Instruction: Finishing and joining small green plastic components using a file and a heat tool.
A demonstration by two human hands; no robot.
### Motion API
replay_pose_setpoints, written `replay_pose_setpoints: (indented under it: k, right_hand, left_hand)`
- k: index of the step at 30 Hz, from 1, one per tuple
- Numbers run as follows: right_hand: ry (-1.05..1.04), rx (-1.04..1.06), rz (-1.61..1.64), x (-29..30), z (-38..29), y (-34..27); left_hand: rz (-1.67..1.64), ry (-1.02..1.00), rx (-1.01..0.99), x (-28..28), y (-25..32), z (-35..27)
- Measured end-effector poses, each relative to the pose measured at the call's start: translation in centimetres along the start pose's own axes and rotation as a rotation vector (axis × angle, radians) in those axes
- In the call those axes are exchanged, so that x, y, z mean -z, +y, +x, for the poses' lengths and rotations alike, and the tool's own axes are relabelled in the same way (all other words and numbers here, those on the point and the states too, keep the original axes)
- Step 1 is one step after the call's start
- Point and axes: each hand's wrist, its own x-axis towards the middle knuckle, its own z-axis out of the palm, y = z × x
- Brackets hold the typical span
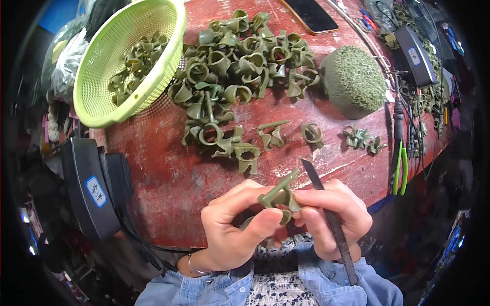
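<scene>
My left hand [233, 225] holds a green moulded piece [283, 197], of wax or plastic, between thumb and fingers. A thin rod on the piece slants up to the right. From the other side, the fingertips of my right hand [354, 214] touch it. That same hand also grips a dark flat-bladed knife [312, 174], its blade pointing up and its wrapped handle running down towards my sleeve. Just beyond my hands lie a ring-shaped piece [312, 134], a piece with a rod [272, 134] and a small green cluster [363, 139].
Many similar pieces are heaped [229, 61] on the red worn table [164, 191]. A lime plastic basket [103, 118] holds more. Around them are a rough green block [352, 82], a phone [312, 17], green-handled pliers [400, 168], a corded tool [398, 118] and black boxes [82, 160] bearing writing.
</scene>
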Motion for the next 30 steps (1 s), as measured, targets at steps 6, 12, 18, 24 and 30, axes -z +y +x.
replay_pose_setpoints:
  k: [6,12,18,24,30]
  right_hand:
    - [0.212,0.153,-0.458,0.8,2.3,2.2]
    - [0.175,0.153,-0.718,0.5,2.9,3.1]
    - [0.165,0.148,-0.601,1.2,2.3,2.4]
    - [0.077,0.251,-0.379,1.6,0.8,-0.4]
    - [0.008,0.435,-0.436,1.7,-0.4,-0.5]
  left_hand:
    - [-0.446,-0.027,0.089,0.5,0.0,0.6]
    - [-0.547,-0.126,0.075,0.5,-0.7,1.1]
    - [-0.488,-0.167,0.044,0.5,-1.1,1.0]
    - [-0.454,-0.160,0.004,0.8,-1.5,0.8]
    - [-0.359,-0.086,0.109,0.2,-0.7,0.7]
